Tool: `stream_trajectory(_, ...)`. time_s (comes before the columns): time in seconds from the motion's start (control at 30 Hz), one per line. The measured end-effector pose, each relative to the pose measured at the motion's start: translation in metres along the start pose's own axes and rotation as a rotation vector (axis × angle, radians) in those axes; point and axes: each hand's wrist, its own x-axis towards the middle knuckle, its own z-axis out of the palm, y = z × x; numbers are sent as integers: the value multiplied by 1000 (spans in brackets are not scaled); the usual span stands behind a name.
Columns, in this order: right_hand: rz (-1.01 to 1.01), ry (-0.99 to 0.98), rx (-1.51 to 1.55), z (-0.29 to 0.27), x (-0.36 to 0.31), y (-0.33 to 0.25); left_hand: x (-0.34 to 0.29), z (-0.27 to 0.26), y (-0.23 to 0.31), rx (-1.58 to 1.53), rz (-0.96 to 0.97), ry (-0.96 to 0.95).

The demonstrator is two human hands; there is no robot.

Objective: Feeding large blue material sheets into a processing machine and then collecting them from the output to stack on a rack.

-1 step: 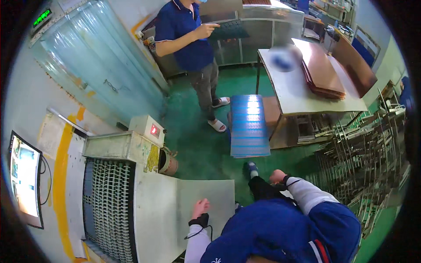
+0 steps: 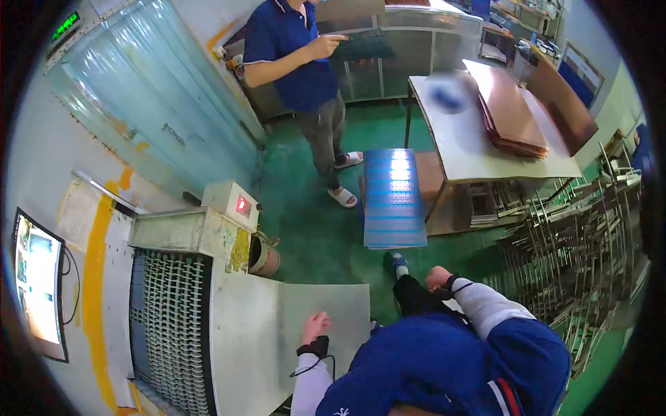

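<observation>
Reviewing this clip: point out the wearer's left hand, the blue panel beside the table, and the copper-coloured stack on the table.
Left hand (image 2: 316, 326): head view, middle of the hand.
Blue panel (image 2: 393, 208): head view, upper face.
Copper-coloured stack (image 2: 512, 114): head view, top sheet's face.

Person in a blue short-sleeved top (image 2: 437, 360) with red-and-white trim (image 2: 509, 396) over pale grey sleeves (image 2: 489, 304), black trousers (image 2: 416, 298), dark blue shoe (image 2: 397, 260); black wristbands (image 2: 316, 347) behind bare hands (image 2: 317, 324), thin black cable (image 2: 334, 365) looping off the left.

Grey ledge (image 2: 350, 298): beneath my left hand (image 2: 317, 324).
White table (image 2: 463, 149): I see stacked copper-coloured sheets (image 2: 513, 114) on it.
Green floor (image 2: 291, 180): someone's white sandals (image 2: 344, 199) on it.
</observation>
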Motion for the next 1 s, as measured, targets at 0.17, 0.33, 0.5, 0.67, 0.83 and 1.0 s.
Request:
stream_trajectory(0.17, -19, -161, 366, -45, 42, 47, 21, 33, 45, 78, 12, 46)
stream_trajectory(0.33, -213, -67, 67, -82, 119, 109, 65, 94, 79, 92, -27, 230)
stream_trajectory(0.5, -74, 105, 173, -112, 213, 167, 144, 152, 89, 372, 285, 369)
stream_trajectory(0.67, -84, -20, 94, -149, 281, 219, 219, 212, 106, 236, 139, 303)
stream_trajectory(0.83, 245, -24, 330, -169, 340, 228, 272, 247, 99, 451, 186, 335)
stream_trajectory(1.0, 292, 117, 369, -178, 384, 242, 311, 268, 73, 529, 80, 351)
